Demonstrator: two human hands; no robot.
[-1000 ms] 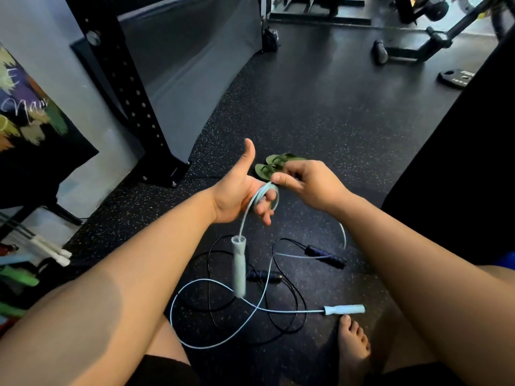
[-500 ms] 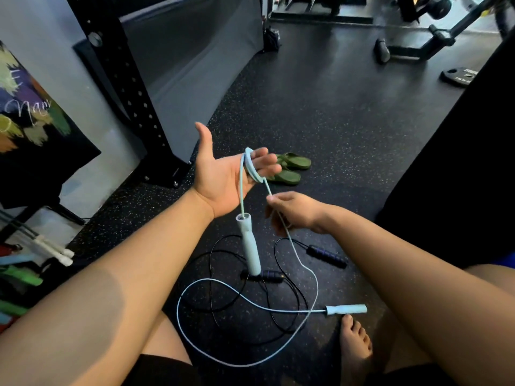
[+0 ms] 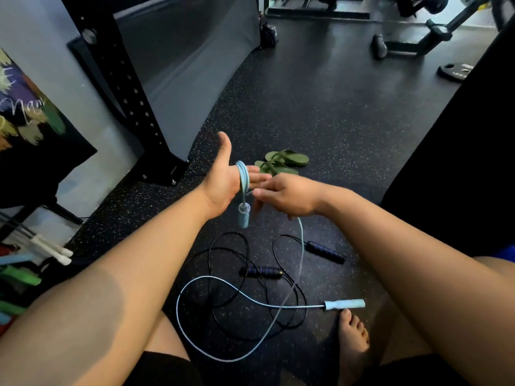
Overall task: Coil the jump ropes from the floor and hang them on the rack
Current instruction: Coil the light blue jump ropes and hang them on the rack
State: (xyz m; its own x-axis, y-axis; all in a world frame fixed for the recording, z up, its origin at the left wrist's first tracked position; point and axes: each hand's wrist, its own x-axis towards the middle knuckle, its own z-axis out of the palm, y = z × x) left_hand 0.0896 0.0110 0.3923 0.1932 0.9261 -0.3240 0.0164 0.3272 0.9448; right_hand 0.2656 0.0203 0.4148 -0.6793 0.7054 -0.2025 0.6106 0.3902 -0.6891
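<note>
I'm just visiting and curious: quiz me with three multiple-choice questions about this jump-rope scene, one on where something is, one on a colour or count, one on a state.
1. Where are the green sandals?
A. On the floor beyond the hands
B. On the person's feet
C. Hanging on the rack

2. How many dark blue-striped handles lie on the floor?
A. One
B. Two
C. Four

3. What is the state of the light blue rope?
A. Fully coiled
B. Partly looped around the left hand, the rest on the floor
C. Untouched

Answers: 1 A, they lie on the floor past the right hand. 2 B, one handle near the middle, another handle to its right. 3 B, loops circle the fingers while the far handle lies on the floor.
</note>
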